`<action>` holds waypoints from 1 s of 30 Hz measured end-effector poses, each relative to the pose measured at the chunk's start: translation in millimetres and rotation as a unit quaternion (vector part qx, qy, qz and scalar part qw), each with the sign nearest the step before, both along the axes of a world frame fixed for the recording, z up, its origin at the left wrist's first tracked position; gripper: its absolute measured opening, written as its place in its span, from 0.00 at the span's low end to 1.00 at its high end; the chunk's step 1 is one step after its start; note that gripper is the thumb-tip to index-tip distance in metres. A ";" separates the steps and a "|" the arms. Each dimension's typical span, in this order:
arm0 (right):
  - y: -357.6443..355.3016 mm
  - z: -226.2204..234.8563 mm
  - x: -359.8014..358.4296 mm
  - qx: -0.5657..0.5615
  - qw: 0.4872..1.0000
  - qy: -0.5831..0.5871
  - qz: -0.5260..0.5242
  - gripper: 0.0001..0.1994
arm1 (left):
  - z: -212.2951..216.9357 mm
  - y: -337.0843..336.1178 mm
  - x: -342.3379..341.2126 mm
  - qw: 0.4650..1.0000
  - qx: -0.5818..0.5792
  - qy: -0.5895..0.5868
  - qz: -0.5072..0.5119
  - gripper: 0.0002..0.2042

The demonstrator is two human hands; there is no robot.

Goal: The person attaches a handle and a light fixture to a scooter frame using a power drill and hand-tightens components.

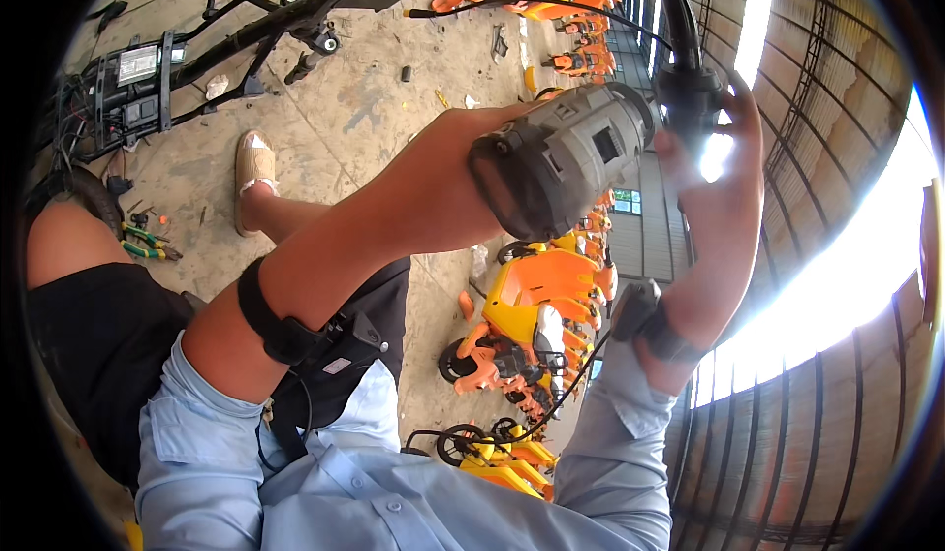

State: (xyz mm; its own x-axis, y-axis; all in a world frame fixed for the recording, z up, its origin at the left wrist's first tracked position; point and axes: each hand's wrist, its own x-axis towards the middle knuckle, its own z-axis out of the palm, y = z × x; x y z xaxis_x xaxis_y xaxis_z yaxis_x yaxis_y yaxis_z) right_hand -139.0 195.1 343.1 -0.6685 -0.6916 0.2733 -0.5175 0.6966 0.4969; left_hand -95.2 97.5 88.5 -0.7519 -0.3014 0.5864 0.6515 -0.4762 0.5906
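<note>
My left hand [471, 140] is mostly hidden behind a bulky grey-and-black power tool [561, 157], which appears to be in its grip. The far end of the tool reaches close to a black fitting [689, 98] at the end of a curved black tube [674, 10], resembling a handlebar. Around that fitting, the fingers and thumb of my right hand [724, 177] are curled. Glare beside the thumb blurs where tool and fitting meet, so I cannot tell whether they touch. Black straps with small devices circle both my forearms.
A bare black vehicle frame [226, 49] with wiring stands at upper left. Pliers with green-and-yellow handles [148, 244] lie on the concrete floor [364, 69] near my knee. Rows of orange-and-yellow scooters [536, 290] line the hall. A thin black cable [551, 3] hangs near the tube.
</note>
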 end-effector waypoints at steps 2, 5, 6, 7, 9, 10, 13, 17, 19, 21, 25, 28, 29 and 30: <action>-16.8 -6.4 -14.9 -0.060 0.991 -0.112 -0.039 0.37 | -1.4 1.5 -0.4 1.000 0.012 0.003 0.010 0.19; -14.8 -11.8 -17.4 -0.100 0.981 -0.152 -0.065 0.32 | -2.7 -3.0 -0.2 0.997 0.025 -0.027 -0.063 0.20; -11.9 -12.9 -17.2 -0.105 0.982 -0.144 -0.068 0.31 | -5.3 2.4 -2.6 1.000 0.015 -0.004 0.020 0.20; -12.3 -14.4 -17.1 -0.106 0.981 -0.140 -0.077 0.30 | -5.3 5.9 -5.1 0.994 0.005 0.019 0.108 0.20; -12.9 -16.6 -16.0 -0.109 0.981 -0.131 -0.096 0.29 | -9.7 7.6 -8.2 0.991 -0.010 0.013 0.131 0.21; -10.7 -15.1 -16.3 -0.103 0.982 -0.130 -0.095 0.29 | -7.8 1.2 -5.7 0.998 -0.014 -0.013 0.061 0.21; -9.0 -12.2 -18.0 -0.089 0.983 -0.126 -0.099 0.30 | -4.8 -1.4 -4.5 1.000 -0.014 -0.020 -0.015 0.22; -10.1 -13.5 -18.2 -0.092 0.984 -0.122 -0.092 0.30 | -5.1 0.2 -3.5 0.998 0.005 -0.021 -0.061 0.21; -8.7 -13.7 -18.3 -0.094 0.984 -0.120 -0.089 0.30 | -4.9 2.6 -3.8 1.000 -0.004 -0.010 -0.008 0.21; -8.1 -13.3 -17.2 -0.095 0.984 -0.117 -0.100 0.30 | -4.7 2.7 -3.4 1.000 -0.020 -0.019 0.008 0.21; -6.8 -14.3 -16.0 -0.107 0.981 -0.135 -0.085 0.30 | -6.4 4.3 -4.6 0.997 -0.060 -0.050 0.018 0.21; -6.6 -14.8 -15.2 -0.108 0.982 -0.134 -0.080 0.30 | -6.3 3.0 -3.4 0.996 -0.067 -0.053 0.020 0.21; -8.1 -15.2 -13.9 -0.110 0.981 -0.134 -0.084 0.29 | -5.8 2.8 -2.8 0.997 -0.061 -0.051 0.018 0.21; -9.1 -15.6 -12.8 -0.112 0.981 -0.135 -0.087 0.29 | -5.1 2.6 -1.9 0.997 -0.054 -0.049 0.016 0.21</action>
State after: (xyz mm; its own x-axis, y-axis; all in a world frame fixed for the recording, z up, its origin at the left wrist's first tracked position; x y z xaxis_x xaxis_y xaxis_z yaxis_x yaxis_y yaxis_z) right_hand -151.8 185.9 327.6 -0.8396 -0.5039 0.2027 -0.4730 0.8618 0.1831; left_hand -97.1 100.1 83.4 -0.7983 -0.2645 0.5411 0.6018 -0.3863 0.6990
